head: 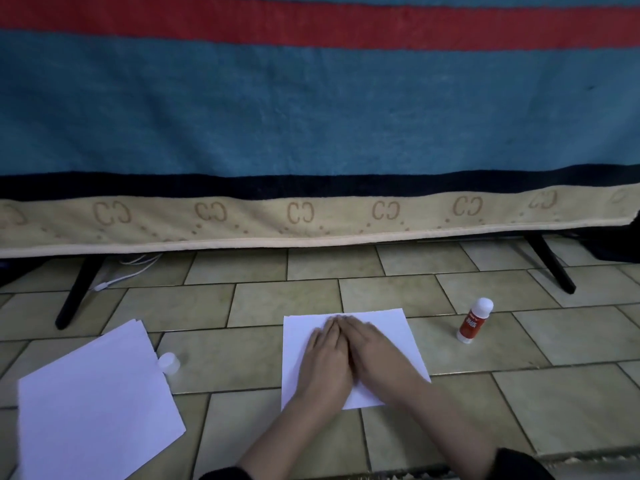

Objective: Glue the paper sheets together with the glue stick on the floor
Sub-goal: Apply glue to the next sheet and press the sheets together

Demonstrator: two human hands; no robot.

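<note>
left hand (325, 362): bare, nothing worn on the fingers that can be seen.
right hand (372, 351): bare too, no ring or band shows.
arms: bare from the wrists most of the way down to the bottom edge of the view.
left sleeve (225, 474): dark, almost black cloth, only a small bit shows, below the white paper (394, 327).
right sleeve (519, 465): the same dark cloth, soft looking, pushed up the arm, below and to the right of the white paper.
</note>
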